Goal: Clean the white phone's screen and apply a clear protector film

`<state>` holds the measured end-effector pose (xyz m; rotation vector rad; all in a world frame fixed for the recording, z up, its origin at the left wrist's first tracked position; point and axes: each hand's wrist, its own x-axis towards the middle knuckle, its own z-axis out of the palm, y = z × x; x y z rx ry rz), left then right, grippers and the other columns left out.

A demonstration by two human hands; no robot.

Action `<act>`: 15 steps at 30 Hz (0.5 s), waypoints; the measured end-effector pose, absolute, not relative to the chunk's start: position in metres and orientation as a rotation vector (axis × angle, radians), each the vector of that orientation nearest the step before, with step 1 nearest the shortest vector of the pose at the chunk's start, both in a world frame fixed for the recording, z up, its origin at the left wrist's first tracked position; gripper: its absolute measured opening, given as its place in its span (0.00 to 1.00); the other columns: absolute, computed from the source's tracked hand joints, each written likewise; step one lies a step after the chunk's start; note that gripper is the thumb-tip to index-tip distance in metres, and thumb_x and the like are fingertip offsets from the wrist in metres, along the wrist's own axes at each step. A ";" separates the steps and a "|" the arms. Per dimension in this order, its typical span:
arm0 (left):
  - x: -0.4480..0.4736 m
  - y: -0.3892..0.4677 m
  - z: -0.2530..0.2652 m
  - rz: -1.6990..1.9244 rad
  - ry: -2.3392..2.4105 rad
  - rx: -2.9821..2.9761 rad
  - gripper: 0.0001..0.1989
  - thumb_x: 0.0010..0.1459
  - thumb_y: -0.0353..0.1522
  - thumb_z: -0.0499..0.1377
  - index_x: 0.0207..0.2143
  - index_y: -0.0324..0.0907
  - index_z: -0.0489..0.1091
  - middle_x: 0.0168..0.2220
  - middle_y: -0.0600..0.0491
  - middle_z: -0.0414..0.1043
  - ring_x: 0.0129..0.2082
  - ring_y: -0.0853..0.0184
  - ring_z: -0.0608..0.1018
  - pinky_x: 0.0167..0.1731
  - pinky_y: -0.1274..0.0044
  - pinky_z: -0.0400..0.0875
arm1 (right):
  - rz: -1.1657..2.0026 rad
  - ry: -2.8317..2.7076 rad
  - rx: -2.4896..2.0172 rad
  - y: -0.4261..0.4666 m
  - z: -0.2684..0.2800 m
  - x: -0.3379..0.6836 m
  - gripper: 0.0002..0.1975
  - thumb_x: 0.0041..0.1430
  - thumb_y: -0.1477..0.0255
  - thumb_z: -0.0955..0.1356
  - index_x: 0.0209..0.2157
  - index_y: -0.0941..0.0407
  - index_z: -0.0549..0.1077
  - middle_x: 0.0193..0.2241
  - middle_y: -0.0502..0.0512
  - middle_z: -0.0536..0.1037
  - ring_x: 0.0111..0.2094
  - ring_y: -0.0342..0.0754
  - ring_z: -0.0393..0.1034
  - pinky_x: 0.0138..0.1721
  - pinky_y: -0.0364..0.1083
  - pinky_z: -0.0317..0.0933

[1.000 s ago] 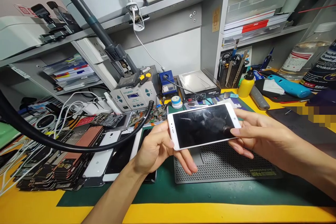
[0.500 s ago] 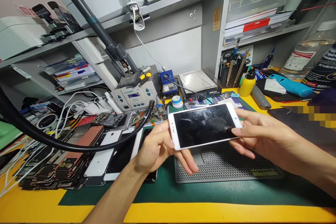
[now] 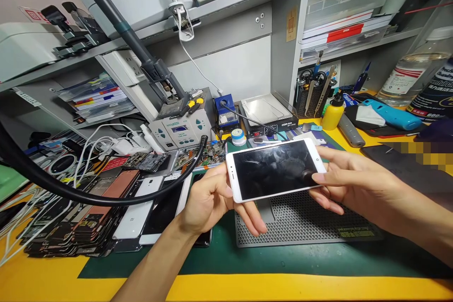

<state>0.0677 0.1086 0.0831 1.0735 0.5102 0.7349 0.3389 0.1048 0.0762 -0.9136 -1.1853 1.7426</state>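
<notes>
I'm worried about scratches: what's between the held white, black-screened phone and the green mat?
Head view shows some fingers, then a grey perforated pad on the green mat.

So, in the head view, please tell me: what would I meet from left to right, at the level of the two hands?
Stack of phone parts, white phone back, left hand, held phone, right hand.
</notes>
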 end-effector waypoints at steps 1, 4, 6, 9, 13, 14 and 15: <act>0.068 0.108 0.083 0.734 0.522 1.079 0.18 0.48 0.29 0.51 0.43 0.36 0.67 0.24 0.43 0.81 0.25 0.49 0.85 0.23 0.67 0.77 | 1.746 -1.189 -0.908 0.105 0.076 0.339 0.13 0.59 0.67 0.75 0.40 0.54 0.69 0.26 0.49 0.69 0.22 0.43 0.66 0.19 0.38 0.59; 0.068 0.106 0.084 0.726 0.563 1.097 0.17 0.52 0.27 0.52 0.45 0.36 0.66 0.25 0.42 0.81 0.23 0.53 0.84 0.22 0.71 0.77 | 1.756 -1.189 -0.882 0.105 0.076 0.339 0.13 0.60 0.67 0.75 0.39 0.54 0.68 0.25 0.48 0.69 0.23 0.43 0.67 0.19 0.38 0.59; 0.069 0.105 0.085 0.721 0.594 1.107 0.15 0.55 0.27 0.53 0.46 0.37 0.65 0.26 0.41 0.82 0.22 0.55 0.84 0.23 0.72 0.77 | 1.768 -1.194 -0.858 0.106 0.075 0.339 0.14 0.59 0.67 0.76 0.39 0.54 0.67 0.25 0.47 0.69 0.23 0.43 0.68 0.19 0.38 0.59; 0.070 0.102 0.085 0.735 0.664 1.120 0.10 0.62 0.29 0.55 0.47 0.38 0.65 0.25 0.41 0.82 0.21 0.59 0.83 0.22 0.74 0.77 | 1.769 -1.228 -0.839 0.105 0.075 0.340 0.17 0.58 0.67 0.76 0.41 0.54 0.67 0.24 0.46 0.69 0.23 0.43 0.68 0.19 0.38 0.59; 0.074 0.100 0.086 0.780 0.779 1.153 0.09 0.65 0.33 0.59 0.45 0.38 0.66 0.22 0.47 0.80 0.20 0.63 0.82 0.23 0.77 0.77 | 1.668 -1.382 -0.870 0.102 0.076 0.337 0.17 0.61 0.66 0.75 0.43 0.54 0.66 0.22 0.47 0.73 0.21 0.42 0.66 0.22 0.39 0.60; 0.076 0.099 0.086 0.791 0.808 1.167 0.10 0.65 0.33 0.60 0.45 0.38 0.66 0.21 0.48 0.79 0.20 0.64 0.81 0.24 0.77 0.76 | 1.633 -1.405 -0.890 0.101 0.077 0.336 0.17 0.60 0.66 0.76 0.43 0.55 0.66 0.21 0.46 0.74 0.21 0.41 0.65 0.21 0.38 0.59; 0.078 0.098 0.087 0.801 0.839 1.183 0.10 0.65 0.33 0.61 0.45 0.38 0.66 0.21 0.49 0.79 0.20 0.65 0.81 0.25 0.77 0.76 | 1.602 -1.405 -0.913 0.100 0.077 0.334 0.18 0.59 0.66 0.76 0.43 0.55 0.67 0.22 0.46 0.74 0.20 0.40 0.63 0.21 0.38 0.58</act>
